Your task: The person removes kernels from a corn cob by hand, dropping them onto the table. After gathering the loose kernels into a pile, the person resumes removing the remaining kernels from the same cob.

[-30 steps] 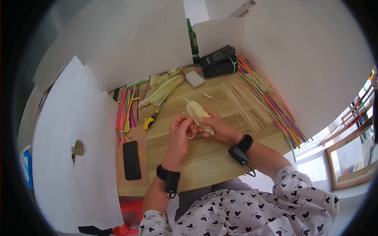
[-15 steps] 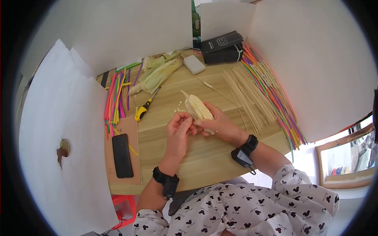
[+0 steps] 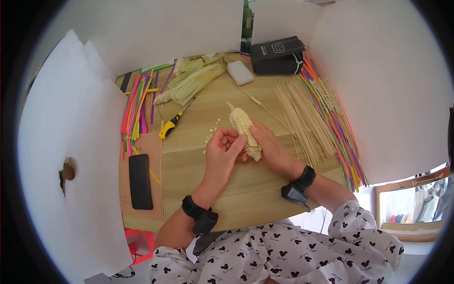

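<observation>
A pale ear of corn [image 3: 241, 122] is held above the table, its thin stalk end pointing away and its ragged lower end showing between my hands. My right hand [image 3: 276, 150] grips it from the right side, thumb lying along the kernels. On the other side, my left hand [image 3: 222, 155] has its fingers curled and its thumb pressed to the lower kernels; what lies under those fingertips is hidden. Several loose kernels [image 3: 211, 136] are scattered on the table just beyond my left hand. Farther back lies a thin stick [image 3: 270, 112] with kernels threaded on it.
Corn husks [image 3: 196, 84], a yellow-black screwdriver [image 3: 170, 127], colored strips [image 3: 141, 102] and a phone [image 3: 140, 182] lie left. A white case [image 3: 240, 73] and black box [image 3: 277, 56] stand behind. Bare sticks [image 3: 302, 120] and kernel-threaded sticks [image 3: 328, 97] lie right. White panels [image 3: 175, 28] surround the table.
The corn has turned more lengthwise, and its ragged lower end has come into sight. My right thumb has shifted up along it. More loose kernels show beside my left hand.
</observation>
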{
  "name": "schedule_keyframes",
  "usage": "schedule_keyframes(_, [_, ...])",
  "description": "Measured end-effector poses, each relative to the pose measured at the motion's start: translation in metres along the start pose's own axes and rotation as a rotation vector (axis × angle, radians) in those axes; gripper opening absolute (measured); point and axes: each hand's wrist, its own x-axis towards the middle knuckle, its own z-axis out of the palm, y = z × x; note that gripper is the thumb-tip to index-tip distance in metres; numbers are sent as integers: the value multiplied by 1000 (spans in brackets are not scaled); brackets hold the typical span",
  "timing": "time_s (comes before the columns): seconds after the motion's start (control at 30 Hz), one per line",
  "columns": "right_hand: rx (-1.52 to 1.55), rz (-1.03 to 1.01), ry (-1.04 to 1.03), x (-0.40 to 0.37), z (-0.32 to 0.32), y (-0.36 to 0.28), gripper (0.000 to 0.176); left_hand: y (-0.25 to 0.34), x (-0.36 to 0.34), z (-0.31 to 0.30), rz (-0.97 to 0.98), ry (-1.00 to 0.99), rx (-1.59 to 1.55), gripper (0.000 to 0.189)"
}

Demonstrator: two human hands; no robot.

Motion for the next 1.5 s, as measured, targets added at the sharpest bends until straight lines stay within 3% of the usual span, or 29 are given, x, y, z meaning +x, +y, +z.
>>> schedule_keyframes(0.13, [-79,-36,88,-9,0,5,46,-1,-10,5,-84,-28,20,21])
schedule_keyframes(0.57, [-301,-183,243,-14,-8,21,47,-14,-16,4,18,-94,144,19])
schedule_keyframes(1.27, [39,-74,255,-13,4,31,51,-15,-15,-1,-34,-90,60,18])
schedule_keyframes(1.5, [-117,-113,258,-13,2,30,50,-18,-15,-2,-33,-74,15,18])
